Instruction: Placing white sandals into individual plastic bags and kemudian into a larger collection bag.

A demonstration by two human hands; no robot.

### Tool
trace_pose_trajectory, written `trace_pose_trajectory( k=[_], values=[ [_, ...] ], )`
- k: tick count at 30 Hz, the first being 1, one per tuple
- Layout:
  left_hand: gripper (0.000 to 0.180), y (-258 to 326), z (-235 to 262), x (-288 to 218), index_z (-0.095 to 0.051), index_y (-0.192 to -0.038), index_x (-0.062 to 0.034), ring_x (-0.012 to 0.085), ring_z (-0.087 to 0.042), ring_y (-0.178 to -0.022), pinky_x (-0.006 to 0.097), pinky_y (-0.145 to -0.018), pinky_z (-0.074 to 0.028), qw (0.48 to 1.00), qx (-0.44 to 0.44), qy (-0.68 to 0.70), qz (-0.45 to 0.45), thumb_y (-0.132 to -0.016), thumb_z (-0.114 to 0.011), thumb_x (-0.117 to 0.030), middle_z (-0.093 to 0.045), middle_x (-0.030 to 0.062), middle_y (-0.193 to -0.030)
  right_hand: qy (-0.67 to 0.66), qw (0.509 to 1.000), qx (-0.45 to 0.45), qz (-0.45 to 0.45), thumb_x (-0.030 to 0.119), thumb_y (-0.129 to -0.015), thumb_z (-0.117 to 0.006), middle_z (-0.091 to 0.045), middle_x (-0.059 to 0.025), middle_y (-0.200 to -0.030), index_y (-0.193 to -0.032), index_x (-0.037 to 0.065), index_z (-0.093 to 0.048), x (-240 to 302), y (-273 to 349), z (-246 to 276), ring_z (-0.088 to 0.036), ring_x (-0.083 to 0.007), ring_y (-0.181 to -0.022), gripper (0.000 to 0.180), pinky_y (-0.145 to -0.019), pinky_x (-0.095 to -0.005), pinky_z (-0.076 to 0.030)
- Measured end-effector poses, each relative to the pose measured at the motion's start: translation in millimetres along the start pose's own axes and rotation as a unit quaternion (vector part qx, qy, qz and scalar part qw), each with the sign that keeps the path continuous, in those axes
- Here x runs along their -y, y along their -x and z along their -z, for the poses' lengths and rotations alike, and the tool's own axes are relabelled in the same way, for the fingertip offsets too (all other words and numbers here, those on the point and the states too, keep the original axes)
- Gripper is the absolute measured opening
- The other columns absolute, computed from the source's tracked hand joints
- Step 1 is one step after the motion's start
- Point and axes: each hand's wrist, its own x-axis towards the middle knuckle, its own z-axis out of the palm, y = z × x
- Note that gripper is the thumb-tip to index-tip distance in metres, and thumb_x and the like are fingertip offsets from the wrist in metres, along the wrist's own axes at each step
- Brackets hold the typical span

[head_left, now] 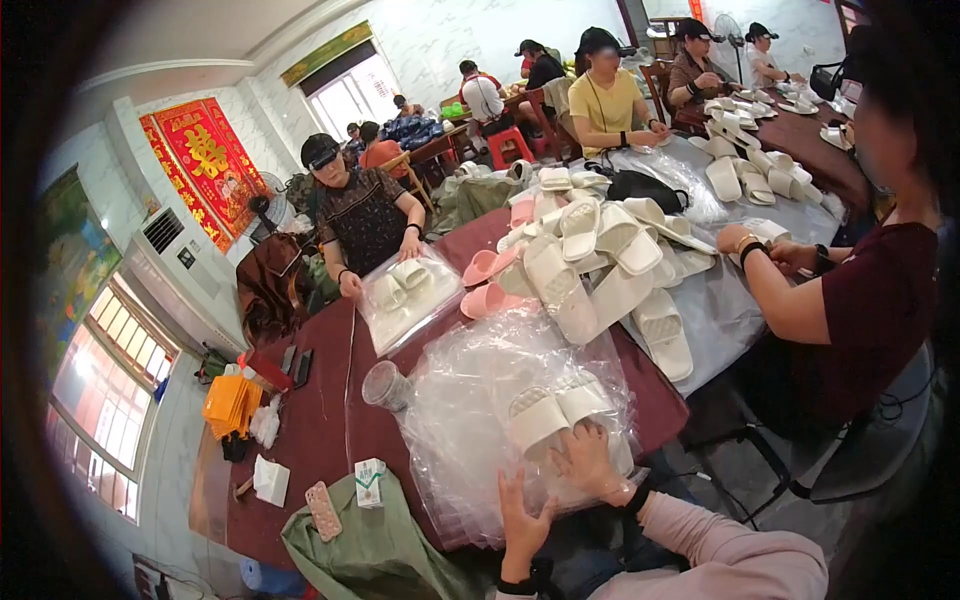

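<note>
A pair of white slippers [558, 410] with quilted straps lies on a broad stack of clear plastic bags [455, 440] at the near side of the table. My right hand [592, 463] is on the near ends of these slippers, its fingers closed over them. The undersides of its fingers are hidden. To its left, my left hand [525, 518] is raised at the near edge of the bags, fingers apart and holding nothing that I can see. Whether the slippers lie inside a bag or on top of it, I cannot tell.
Beyond the bags rises a heap of white and pink slippers [600, 245]. A clear round tub [385, 385], a small carton [369, 484] and a pink phone case [323, 511] are at the left. Co-workers sit opposite [365, 215] and at the right [850, 260].
</note>
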Motion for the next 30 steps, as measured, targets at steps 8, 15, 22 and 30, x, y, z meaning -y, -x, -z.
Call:
trace_pose_trajectory(
  k=[8,15,22,30],
  values=[
    [0.052,-1.5,-35.7,20.3,-0.038,-0.132,-0.0004,0.0210,-0.056,-0.099,0.030,-0.082,-0.048,0.924,-0.109,0.329,0.159,-0.084,-0.056,0.002,-0.050,0.0166,-0.120,0.052,0.997,-0.035,0.046,0.032,-0.080,-0.056,-0.052,-0.0236,-0.105,-0.106,-0.001,-0.054,17.1,-20.9,-19.7,-0.048,-0.0355,-0.103,0.042,-0.091,-0.0470,-0.032],
    [0.031,13.7,-42.1,29.0,-0.051,-0.115,0.0015,0.0182,-0.056,-0.096,0.028,-0.081,-0.048,0.859,-0.183,0.449,0.165,-0.084,-0.055,0.004,-0.056,0.0098,-0.106,0.078,0.990,-0.072,0.098,0.028,-0.079,-0.055,-0.053,-0.0229,-0.110,-0.113,-0.001,-0.051,13.1,-21.9,-27.4,-0.051,-0.0359,-0.102,0.046,-0.086,-0.0495,-0.035],
    [0.017,14.2,-14.5,-6.1,-0.058,-0.095,0.0015,0.0207,-0.058,-0.079,0.031,-0.076,-0.048,0.950,-0.209,0.231,0.010,-0.080,-0.057,0.008,-0.059,0.0090,-0.084,0.018,1.000,-0.017,0.019,0.024,-0.075,-0.058,-0.054,-0.0200,-0.103,-0.105,0.005,-0.054,32.2,-42.6,-5.2,-0.047,-0.0365,-0.104,0.036,-0.083,-0.0516,-0.034],
    [0.026,9.4,-13.0,-20.8,-0.060,-0.098,-0.0015,0.0282,-0.056,-0.077,0.032,-0.069,-0.047,0.983,-0.085,0.089,-0.138,-0.073,-0.062,0.007,-0.056,0.0121,-0.083,0.032,0.994,0.079,0.062,0.028,-0.075,-0.059,-0.050,-0.0184,-0.116,-0.105,0.009,-0.056,23.7,-50.5,-18.9,-0.038,-0.0374,-0.118,0.035,-0.097,-0.0572,-0.027]
  ],
)
